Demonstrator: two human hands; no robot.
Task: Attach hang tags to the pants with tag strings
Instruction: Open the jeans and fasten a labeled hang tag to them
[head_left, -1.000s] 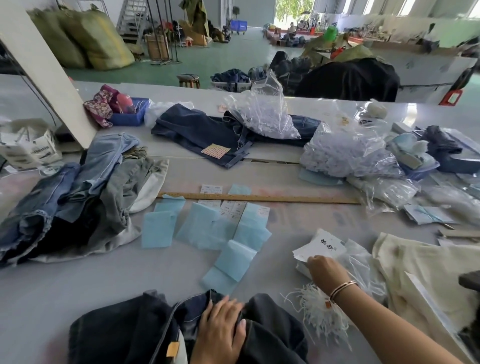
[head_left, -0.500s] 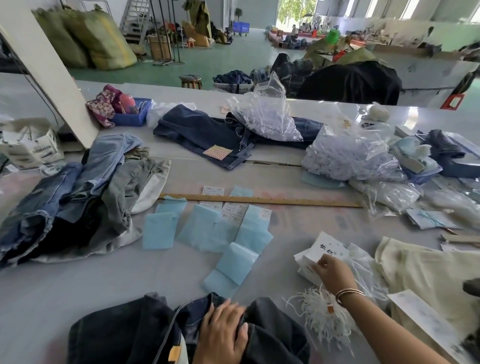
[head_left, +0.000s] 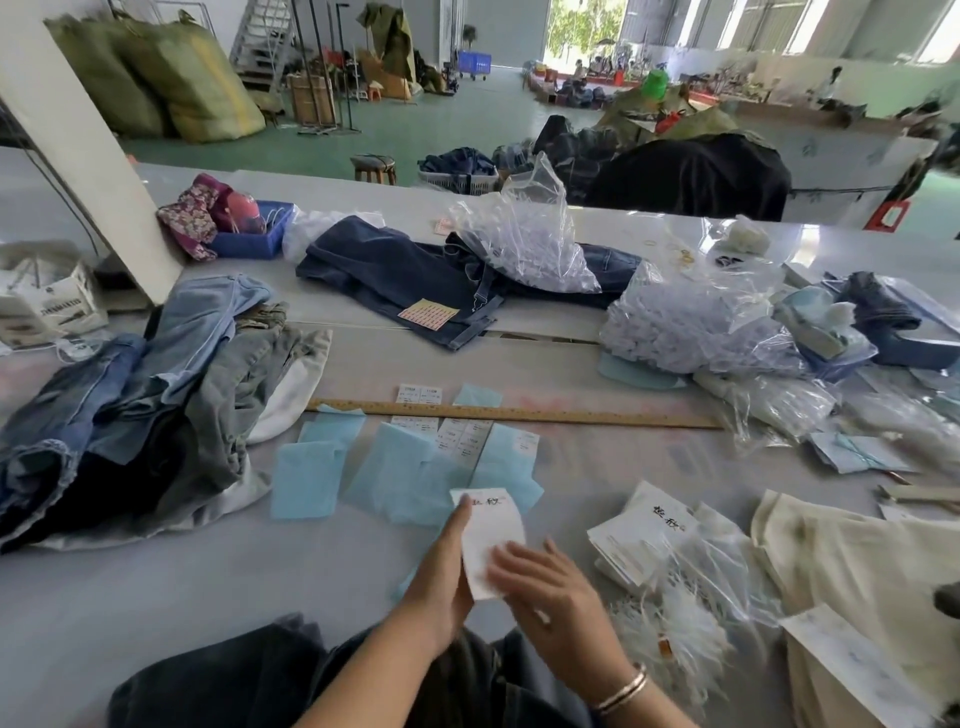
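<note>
In the head view, both hands meet over the grey surface (head_left: 156, 597), just in front of the dark pants (head_left: 249, 686) that lie at the near edge. The left hand (head_left: 441, 582) holds a white hang tag (head_left: 493, 535) upright, its fingers closed on the tag's left edge. The right hand (head_left: 550, 597) touches the lower right part of the same tag; its fingers are blurred, so I cannot tell if they pinch it. To the right of the tag lie a stack of more hang tags (head_left: 644, 535) and a bundle of white tag strings (head_left: 670, 634). Behind the tag lie light blue sheets (head_left: 306, 478) and, farther back, a wooden ruler (head_left: 519, 413).
</note>
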